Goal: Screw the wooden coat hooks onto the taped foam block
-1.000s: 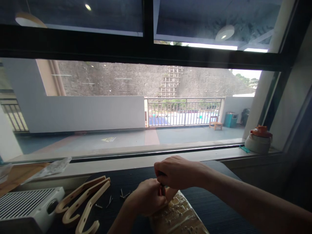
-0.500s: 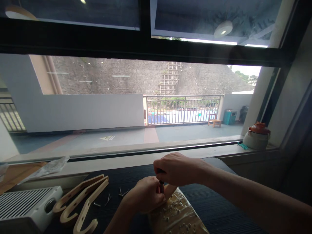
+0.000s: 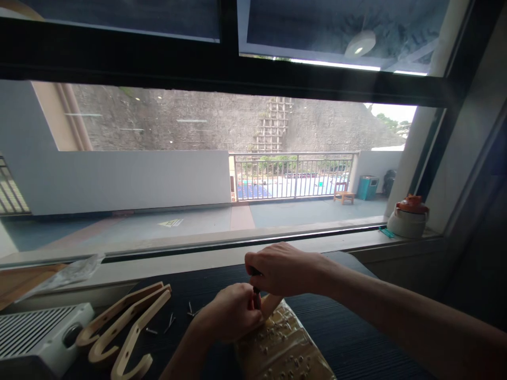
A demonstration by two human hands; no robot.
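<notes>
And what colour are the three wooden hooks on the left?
The three wooden hooks are pale tan, best seen in the head view.

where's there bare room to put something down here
Bare table shows between the wrapped block and the right forearm; the sill has a free stretch between the plastic bag and the small green item. Crowded: left, with a white box, wooden hooks, and screws by the left hand.

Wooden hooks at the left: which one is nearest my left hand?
The rightmost wooden hook; the middle hook and leftmost hook lie farther left, nearer the white slatted box.
</notes>
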